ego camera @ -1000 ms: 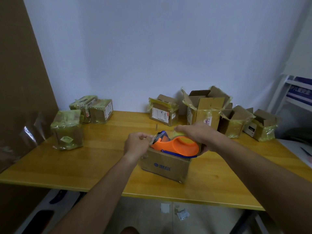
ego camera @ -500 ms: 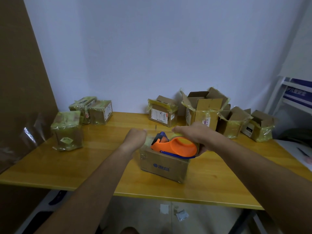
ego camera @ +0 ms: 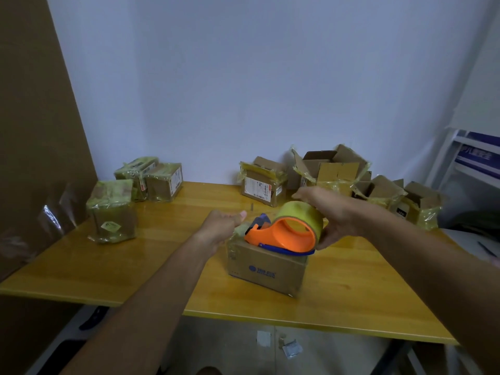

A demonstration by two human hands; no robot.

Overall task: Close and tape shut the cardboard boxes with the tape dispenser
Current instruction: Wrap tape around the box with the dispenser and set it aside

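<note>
A small closed cardboard box [ego camera: 266,269] with a blue logo sits near the front middle of the yellow table [ego camera: 167,269]. On its top rests an orange tape dispenser [ego camera: 284,235] loaded with a yellowish roll of tape. My right hand [ego camera: 334,216] grips the dispenser around the roll. My left hand [ego camera: 220,230] is at the box's left top edge, fingers curled with the thumb up; it seems to pinch the tape end there, though the tape itself is hard to make out.
Three taped boxes [ego camera: 112,209] stand at the table's back left. Several boxes with open flaps [ego camera: 332,171] line the wall at the back right. A white shelf [ego camera: 476,163] is at the far right; a brown panel [ego camera: 32,131] is on the left.
The right hand has tilted and lifted the dispenser's rear so the roll stands higher. The left hand shifted slightly left and down along the box's edge.
</note>
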